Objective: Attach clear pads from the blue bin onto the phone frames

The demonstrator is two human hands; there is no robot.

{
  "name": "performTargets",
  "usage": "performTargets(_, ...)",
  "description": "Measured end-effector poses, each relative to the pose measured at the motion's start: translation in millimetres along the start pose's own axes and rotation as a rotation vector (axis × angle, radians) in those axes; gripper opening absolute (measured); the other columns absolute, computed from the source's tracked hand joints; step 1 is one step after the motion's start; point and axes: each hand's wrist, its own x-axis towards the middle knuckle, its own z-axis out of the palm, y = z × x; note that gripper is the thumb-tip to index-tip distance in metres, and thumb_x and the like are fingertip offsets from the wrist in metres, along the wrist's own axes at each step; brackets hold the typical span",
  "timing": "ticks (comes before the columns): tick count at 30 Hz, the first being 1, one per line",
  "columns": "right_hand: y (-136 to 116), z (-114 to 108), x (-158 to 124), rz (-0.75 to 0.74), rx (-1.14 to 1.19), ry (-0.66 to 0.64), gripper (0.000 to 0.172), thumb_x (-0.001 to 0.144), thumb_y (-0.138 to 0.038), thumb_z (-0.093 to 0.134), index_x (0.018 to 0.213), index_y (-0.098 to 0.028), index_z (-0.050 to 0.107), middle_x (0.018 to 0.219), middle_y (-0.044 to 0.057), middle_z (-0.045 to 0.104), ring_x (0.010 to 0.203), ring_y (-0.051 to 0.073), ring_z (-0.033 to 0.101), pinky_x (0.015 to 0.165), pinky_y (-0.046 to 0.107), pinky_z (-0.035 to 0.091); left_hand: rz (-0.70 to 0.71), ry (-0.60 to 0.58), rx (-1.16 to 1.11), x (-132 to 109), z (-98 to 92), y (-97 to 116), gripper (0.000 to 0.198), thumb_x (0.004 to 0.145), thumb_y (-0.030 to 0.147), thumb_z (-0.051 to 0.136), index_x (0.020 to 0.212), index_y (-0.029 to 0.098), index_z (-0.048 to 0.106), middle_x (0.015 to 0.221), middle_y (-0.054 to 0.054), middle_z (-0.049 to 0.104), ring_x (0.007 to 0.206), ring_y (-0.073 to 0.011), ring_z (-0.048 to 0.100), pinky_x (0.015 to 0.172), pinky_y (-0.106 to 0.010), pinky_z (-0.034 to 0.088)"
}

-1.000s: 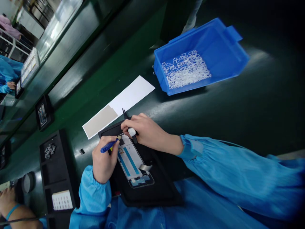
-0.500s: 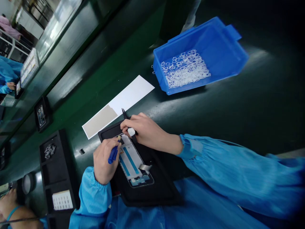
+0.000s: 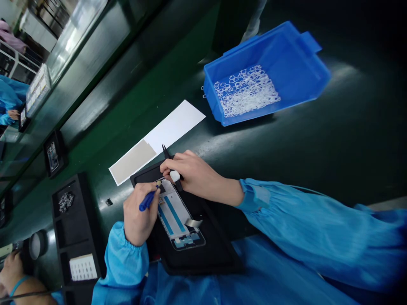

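My left hand (image 3: pixel 140 216) is closed around a blue pen-like tool (image 3: pixel 146 201) with a pale yellowish tip, held at the upper end of an opened phone (image 3: pixel 181 226). The phone lies in a black tray (image 3: pixel 219 254); it has blue strips along its back and a silvery flap sticking up near its lower end. My right hand (image 3: pixel 197 173) rests at the tray's far side, closed on black tweezers (image 3: pixel 165 152) whose points face away from the phone. A small white piece (image 3: pixel 174 176) on a dark stem shows beneath its fingers; what it belongs to is unclear.
A blue bin (image 3: pixel 295 72) holds many thin white frames. A white card (image 3: pixel 178 127) lies beyond the tray. Left are a black compartment tray (image 3: pixel 73 228), a small black part (image 3: pixel 109 202) and another phone tray (image 3: pixel 54 154). Another person's hand (image 3: pixel 12 271) is at lower left.
The blue tool has tilted in my left hand, its back end swinging left and up while its tip stays at the phone's upper end. My right hand is nearly still.
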Motion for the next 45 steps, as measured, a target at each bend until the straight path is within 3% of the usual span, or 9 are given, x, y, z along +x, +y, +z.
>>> performTargets(15, 1, 2, 0, 0.009, -0.014, -0.01, 0.038, 0.063, 0.01, 0.046, 0.088, -0.018, 0.052, 0.082, -0.004, 0.063, 0.077, 0.019, 0.053, 0.068, 0.03, 0.025, -0.013, -0.071, 0.028, 12, -0.4, -3, 0.006, 0.097, 0.018, 0.055, 0.102, 0.02, 0.055, 0.094, -0.003, 0.065, 0.084, -0.015, 0.067, 0.07, -0.022, 0.05)
performTargets(17, 2, 5, -1, -0.021, -0.019, 0.016, 0.035, 0.066, 0.01, 0.05, 0.087, -0.018, 0.052, 0.083, -0.003, 0.063, 0.077, 0.019, 0.053, 0.069, 0.03, 0.026, -0.102, 0.004, -0.086, 8, 1.0, -8, 0.007, 0.094, 0.018, 0.059, 0.1, 0.02, 0.056, 0.094, -0.002, 0.066, 0.086, -0.0153, 0.067, 0.073, -0.023, 0.052)
performTargets(22, 8, 11, -3, -0.091, -0.044, 0.076, 0.036, 0.072, 0.009, 0.05, 0.095, -0.018, 0.053, 0.083, -0.002, 0.064, 0.075, 0.02, 0.054, 0.068, 0.031, 0.026, -0.187, 0.425, -0.403, 0, -8.9, -16, 0.007, 0.097, 0.014, 0.048, 0.094, 0.02, 0.05, 0.086, 0.0, 0.06, 0.086, -0.015, 0.066, 0.084, -0.031, 0.054)
performTargets(24, 8, 11, -4, -0.112, -0.027, 0.092, 0.035, 0.075, 0.007, 0.047, 0.098, -0.018, 0.054, 0.087, -0.001, 0.065, 0.076, 0.021, 0.056, 0.069, 0.031, 0.027, -0.121, 0.333, -0.245, -6, -11.4, -15, 0.013, 0.097, 0.012, 0.044, 0.091, 0.02, 0.054, 0.082, 0.0, 0.057, 0.079, -0.0132, 0.062, 0.078, -0.026, 0.051)
performTargets(28, 3, 3, -4, -0.148, 0.08, 0.23, 0.026, 0.095, -0.004, 0.041, 0.111, -0.019, 0.056, 0.09, 0.001, 0.066, 0.081, 0.022, 0.059, 0.076, 0.034, 0.034, -0.011, -0.041, 0.289, -22, 1.7, -12, 0.024, 0.094, 0.013, 0.05, 0.11, 0.021, 0.065, 0.078, 0.0, 0.056, 0.065, -0.0133, 0.056, 0.058, -0.024, 0.042)
performTargets(32, -1, -5, -4, -0.082, 0.211, 0.385, 0.025, 0.109, -0.025, 0.042, 0.125, -0.021, 0.059, 0.095, 0.004, 0.064, 0.081, 0.022, 0.06, 0.075, 0.033, 0.043, 0.01, -0.172, 0.551, -29, 17.9, -11, 0.035, 0.091, 0.012, 0.055, 0.121, 0.026, 0.066, 0.075, 0.0, 0.055, 0.059, -0.0146, 0.054, 0.054, -0.027, 0.04)
performTargets(35, 3, -4, -4, 0.011, 0.276, 0.422, 0.034, 0.111, -0.042, 0.043, 0.125, -0.02, 0.064, 0.101, 0.007, 0.061, 0.08, 0.022, 0.059, 0.07, 0.032, 0.048, -0.047, -0.312, 0.595, -21, 18.1, -9, 0.039, 0.089, 0.014, 0.06, 0.124, 0.03, 0.065, 0.079, 0.0, 0.058, 0.061, -0.015, 0.057, 0.055, -0.027, 0.042)
performTargets(40, 17, -3, 2, 0.194, 0.481, 0.389, 0.047, 0.105, -0.061, 0.05, 0.116, -0.017, 0.066, 0.079, 0.004, 0.06, 0.06, 0.017, 0.056, 0.056, 0.028, 0.049, -0.223, -0.577, 0.513, -7, 6.2, -2, 0.042, 0.091, 0.02, 0.062, 0.129, 0.038, 0.061, 0.095, 0.002, 0.063, 0.073, -0.0169, 0.066, 0.056, -0.026, 0.044)
performTargets(45, 27, -11, 24, 0.254, 0.514, 0.355, 0.052, 0.09, -0.066, 0.066, 0.102, -0.015, 0.068, 0.09, 0.009, 0.064, 0.072, 0.022, 0.063, 0.054, 0.027, 0.054, -0.275, -0.594, 0.38, 3, -2.5, -6, 0.043, 0.095, 0.023, 0.056, 0.134, 0.04, 0.056, 0.103, 0.002, 0.064, 0.084, -0.0175, 0.068, 0.061, -0.026, 0.049)
